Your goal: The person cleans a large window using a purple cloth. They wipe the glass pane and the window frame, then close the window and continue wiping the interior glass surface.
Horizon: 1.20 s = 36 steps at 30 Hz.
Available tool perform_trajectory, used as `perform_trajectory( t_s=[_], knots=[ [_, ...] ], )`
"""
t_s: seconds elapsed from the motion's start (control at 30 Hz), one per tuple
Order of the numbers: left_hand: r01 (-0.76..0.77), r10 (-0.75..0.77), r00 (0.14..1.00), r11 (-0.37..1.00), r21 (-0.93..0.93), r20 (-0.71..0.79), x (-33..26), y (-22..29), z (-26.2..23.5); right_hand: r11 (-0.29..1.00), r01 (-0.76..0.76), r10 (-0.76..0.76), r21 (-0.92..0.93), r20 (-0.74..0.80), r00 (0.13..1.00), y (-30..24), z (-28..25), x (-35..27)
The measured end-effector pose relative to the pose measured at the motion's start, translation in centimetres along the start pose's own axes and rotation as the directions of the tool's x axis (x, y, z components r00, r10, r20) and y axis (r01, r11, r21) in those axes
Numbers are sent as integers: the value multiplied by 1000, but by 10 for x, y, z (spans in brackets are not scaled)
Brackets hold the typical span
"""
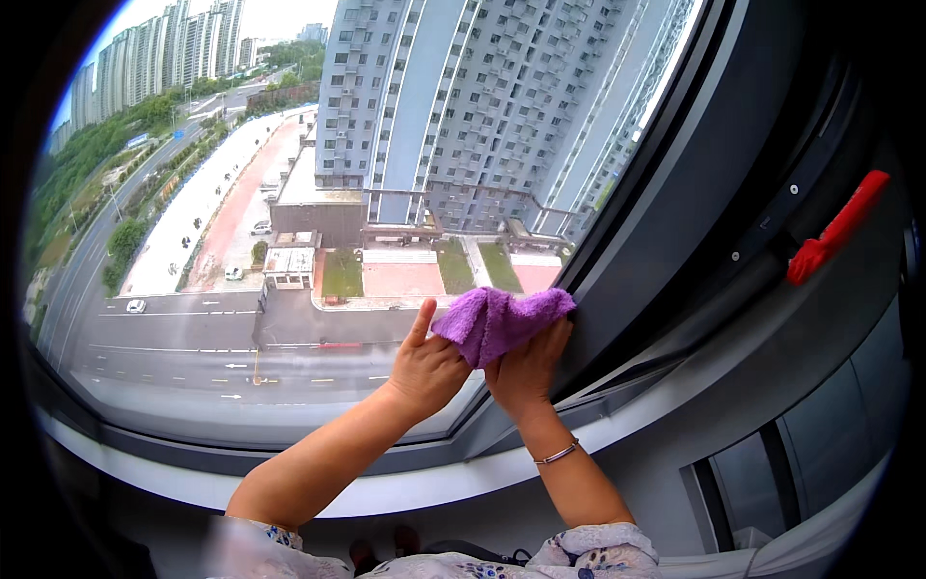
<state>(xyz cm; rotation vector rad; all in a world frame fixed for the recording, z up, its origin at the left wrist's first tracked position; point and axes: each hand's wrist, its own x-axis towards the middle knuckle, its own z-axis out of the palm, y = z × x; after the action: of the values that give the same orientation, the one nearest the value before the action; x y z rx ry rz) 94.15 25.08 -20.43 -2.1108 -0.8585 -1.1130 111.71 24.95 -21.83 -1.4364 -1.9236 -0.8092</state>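
Note:
A fluffy purple cleaning cloth [502, 323] is bunched up between my two hands, in front of the window glass [318, 381] beside its dark frame. My left hand [429, 365] grips the cloth's left side, with the thumb pointing up and the other fingers curled into it. My right hand [529, 372] is under the right end of the cloth, close to the frame; its fingers are closed on the fabric and partly hidden by it. A thin bracelet [557, 453] circles my right wrist.
The dark window frame [646, 232] runs up on the right. Beyond it, a red cloth strip [839, 227] hangs on a dark rail. A pale sill [424, 494] curves along below the glass. Outside, far below, lie a road and tall buildings.

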Motion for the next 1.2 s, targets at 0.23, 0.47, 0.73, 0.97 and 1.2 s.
perform_trajectory(
  t_s=[0.23, 0.47, 0.73, 0.97, 1.2],
  knots=[
    [75, -84, 984, 995, 60, 160, -112, 0, 12, 959, -136, 106, 249, 128, 986, -30, 45, -74],
    [12, -25, 978, 998, 63, 207, -127, -5, 3, 941, -142, 121, 307, 88, 989, -39, 60, -96],
    [122, -132, 951, 991, 52, 280, -121, 22, 0, 891, -194, 145, 411, 146, 979, -38, 44, -99],
    [50, -48, 908, 999, 7, 416, -198, 21, 28, 918, -229, 182, 325, 168, 969, -48, 141, -184],
    [189, -137, 860, 980, -57, 491, -246, 53, 57, 834, -407, 316, 372, 283, 906, -78, 199, -264]
  ],
)
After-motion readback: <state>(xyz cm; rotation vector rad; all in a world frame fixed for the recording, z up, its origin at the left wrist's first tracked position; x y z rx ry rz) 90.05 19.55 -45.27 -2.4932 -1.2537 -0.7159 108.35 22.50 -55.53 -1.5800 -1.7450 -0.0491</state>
